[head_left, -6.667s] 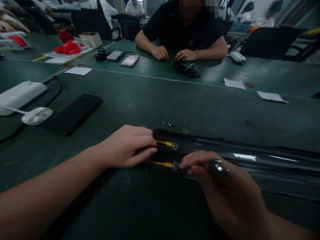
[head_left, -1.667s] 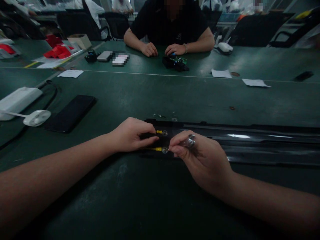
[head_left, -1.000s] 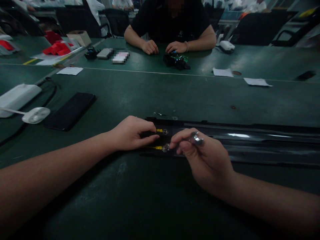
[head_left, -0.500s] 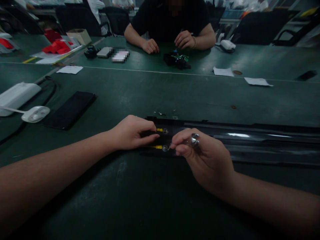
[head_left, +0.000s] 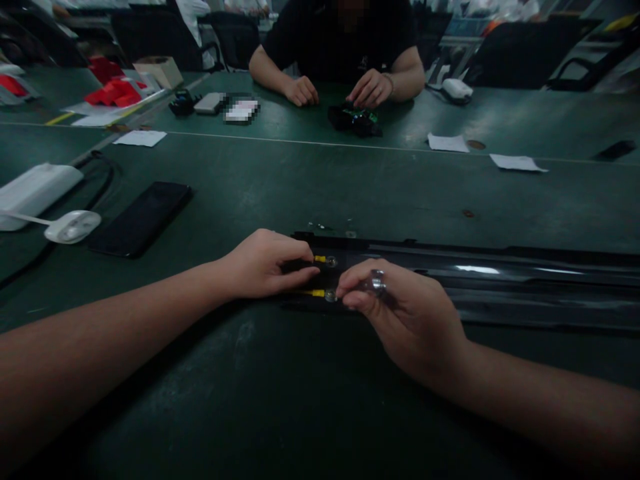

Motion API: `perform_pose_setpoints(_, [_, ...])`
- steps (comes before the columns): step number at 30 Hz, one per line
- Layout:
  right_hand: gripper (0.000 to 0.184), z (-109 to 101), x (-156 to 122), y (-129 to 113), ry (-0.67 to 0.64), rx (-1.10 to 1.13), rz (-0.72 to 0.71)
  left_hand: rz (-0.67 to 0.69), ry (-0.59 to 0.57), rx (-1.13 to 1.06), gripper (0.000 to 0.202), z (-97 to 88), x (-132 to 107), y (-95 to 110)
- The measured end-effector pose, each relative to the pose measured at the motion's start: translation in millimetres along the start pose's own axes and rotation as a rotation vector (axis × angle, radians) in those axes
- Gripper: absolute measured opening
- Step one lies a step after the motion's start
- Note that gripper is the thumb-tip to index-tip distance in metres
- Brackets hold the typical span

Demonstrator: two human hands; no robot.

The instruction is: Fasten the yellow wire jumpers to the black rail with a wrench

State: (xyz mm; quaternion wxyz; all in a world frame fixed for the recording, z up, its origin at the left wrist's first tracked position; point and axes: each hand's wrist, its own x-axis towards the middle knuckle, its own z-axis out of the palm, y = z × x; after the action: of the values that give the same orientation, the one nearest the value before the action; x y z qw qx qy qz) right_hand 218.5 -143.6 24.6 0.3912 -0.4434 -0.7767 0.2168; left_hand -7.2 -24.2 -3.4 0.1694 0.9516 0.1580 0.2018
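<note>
My left hand (head_left: 265, 263) rests at the left end of a long glossy black strip (head_left: 500, 287). Its thumb and forefinger are closed around the rear of an upper yellow-sleeved ring terminal (head_left: 320, 259); the other fingers are hidden. Below it lies a lower yellow-sleeved ring terminal (head_left: 317, 293), its wire running back under the hand. Both round metal ends sit on the strip. My right hand (head_left: 410, 307) pinches a small tool with a clear, shiny handle (head_left: 377, 283). Its fingertips are close beside the lower terminal's ring, and the tool's tip is hidden.
Left of my hands lie a black phone (head_left: 143, 219), a white power strip (head_left: 37, 193) and a white plug (head_left: 73, 227) with a cord. Small clear scraps (head_left: 320, 227) lie behind the strip. Across the table a person's hands (head_left: 370, 88) are at a black device (head_left: 355, 120).
My right hand has shifted slightly left with the tool, covering its tip. My left hand stays put. The person opposite has lowered one hand onto the black device.
</note>
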Motion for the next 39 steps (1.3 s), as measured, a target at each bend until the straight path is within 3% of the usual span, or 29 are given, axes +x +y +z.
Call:
perform_pose_setpoints(10, [0.015,0.0,-0.6,1.1,-0.018,-0.019,0.005,-0.005,-0.002,-0.001,0.023,-0.5,-0.2,0.2])
perform_pose_setpoints(15, [0.021,0.5,0.1,2.6,-0.03,-0.001,-0.074,0.007,0.016,0.001,0.02,0.1,-0.3,-0.1])
perform_pose_setpoints(21, [0.019,-0.4,-0.1,1.8,-0.029,-0.007,-0.06,0.013,0.012,0.002,0.02,-0.4,-0.4,0.1])
perform_pose_setpoints(27, [0.005,-0.8,-1.0,2.0,-0.03,0.002,-0.037,0.006,0.007,-0.015,0.02,-0.1,0.2,0.0])
perform_pose_setpoints(39, [0.021,-2.0,-1.0,1.6,-0.038,-0.019,-0.028,-0.002,-0.002,-0.01,0.018,-1.0,0.2,1.7])
